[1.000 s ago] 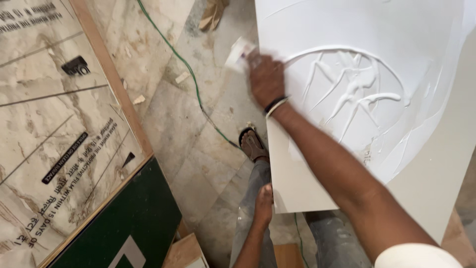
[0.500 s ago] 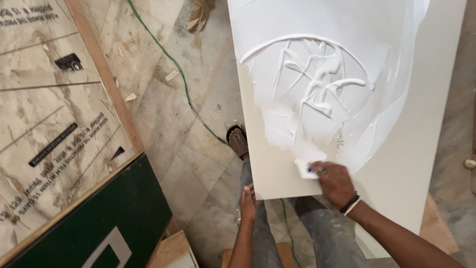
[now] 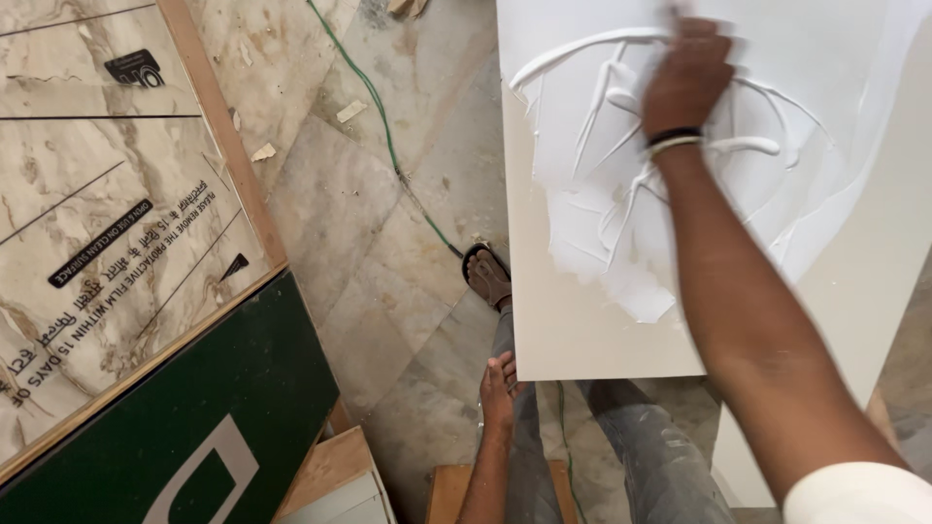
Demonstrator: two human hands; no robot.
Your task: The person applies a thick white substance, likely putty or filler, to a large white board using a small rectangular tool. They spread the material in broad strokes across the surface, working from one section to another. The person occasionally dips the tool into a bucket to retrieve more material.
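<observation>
A white board [image 3: 582, 330] lies flat in front of me, its far part covered in wet white paste [image 3: 602, 194] with ridged swirls. My right hand [image 3: 684, 82], a dark band on its wrist, presses down on the paste near the board's far side. It is blurred by motion and closed on a small white spreader that is mostly hidden under the fingers. My left hand [image 3: 497, 383] rests on my left knee just below the board's near left corner and holds nothing.
A marble-patterned sheet with a wooden edge [image 3: 97, 194] and a green panel [image 3: 223, 408] lean at the left. A green cable [image 3: 388, 146] runs across the stone floor toward my sandalled foot [image 3: 485, 277]. A wooden box [image 3: 330, 466] sits at the bottom.
My right hand has swept from the board's near edge up to its far part, dragging paste along. The left hand stays on the knee.
</observation>
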